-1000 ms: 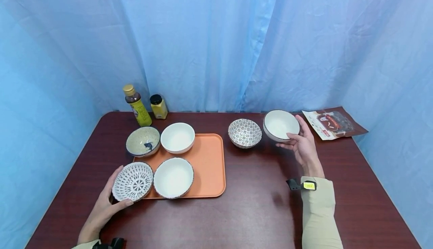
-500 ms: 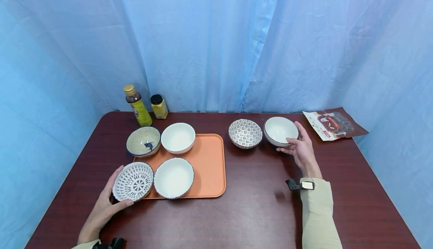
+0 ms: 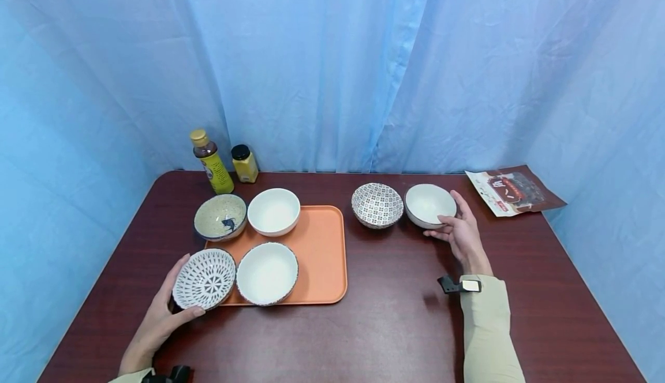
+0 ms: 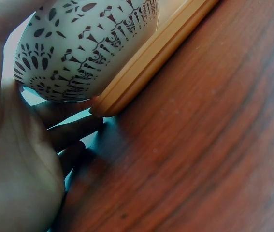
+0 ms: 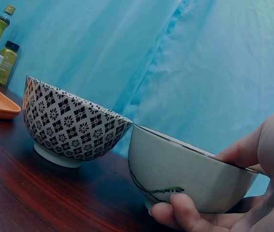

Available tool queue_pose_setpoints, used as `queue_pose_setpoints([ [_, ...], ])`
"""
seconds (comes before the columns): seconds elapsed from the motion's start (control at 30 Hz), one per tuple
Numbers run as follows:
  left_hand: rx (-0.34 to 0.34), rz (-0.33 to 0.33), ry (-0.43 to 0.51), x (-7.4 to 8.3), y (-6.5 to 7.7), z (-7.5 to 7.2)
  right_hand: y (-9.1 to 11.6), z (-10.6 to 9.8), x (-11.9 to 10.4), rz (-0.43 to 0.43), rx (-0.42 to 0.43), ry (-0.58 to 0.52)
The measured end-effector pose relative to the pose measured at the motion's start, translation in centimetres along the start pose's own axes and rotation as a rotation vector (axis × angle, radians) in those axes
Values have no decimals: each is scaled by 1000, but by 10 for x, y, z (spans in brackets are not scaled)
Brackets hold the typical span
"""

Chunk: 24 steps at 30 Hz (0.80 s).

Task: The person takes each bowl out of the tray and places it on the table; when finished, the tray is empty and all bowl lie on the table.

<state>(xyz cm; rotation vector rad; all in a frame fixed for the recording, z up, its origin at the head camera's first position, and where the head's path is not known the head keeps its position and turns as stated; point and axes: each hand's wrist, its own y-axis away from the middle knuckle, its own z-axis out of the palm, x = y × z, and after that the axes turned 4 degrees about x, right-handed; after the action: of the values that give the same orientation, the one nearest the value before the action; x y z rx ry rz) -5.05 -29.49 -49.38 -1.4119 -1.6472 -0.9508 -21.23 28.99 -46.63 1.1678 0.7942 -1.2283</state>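
Observation:
My right hand grips a white bowl with a dark rim at the back right, thumb over the rim and fingers beneath it. In the right wrist view a dark green painted line shows on that bowl's side. Right beside it stands a patterned bowl, the two rims close together. My left hand holds a bowl with grey leaf-like marks by its side, thumb at the near edge. This bowl overlaps the left end of the orange tray, whose edge shows close to my fingers in the left wrist view.
A white bowl and a white bowl with a speckled rim sit on the tray. A beige bowl with a blue figure overlaps its back left corner. Behind stand a sauce bottle and a yellow jar. A food packet lies far right.
The right hand has lowered the white bowl toward the table, next to the patterned bowl. My left hand and its bowl have stayed in place.

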Motion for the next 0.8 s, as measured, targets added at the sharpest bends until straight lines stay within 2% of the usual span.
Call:
queue_pose_setpoints([
  [0.47, -3, -7, 8, 0, 0, 0, 0, -3, 3, 18, -17, 12],
  [0.8, -14, -50, 39, 1, -2, 0, -3, -5, 6, 13, -49, 27],
])
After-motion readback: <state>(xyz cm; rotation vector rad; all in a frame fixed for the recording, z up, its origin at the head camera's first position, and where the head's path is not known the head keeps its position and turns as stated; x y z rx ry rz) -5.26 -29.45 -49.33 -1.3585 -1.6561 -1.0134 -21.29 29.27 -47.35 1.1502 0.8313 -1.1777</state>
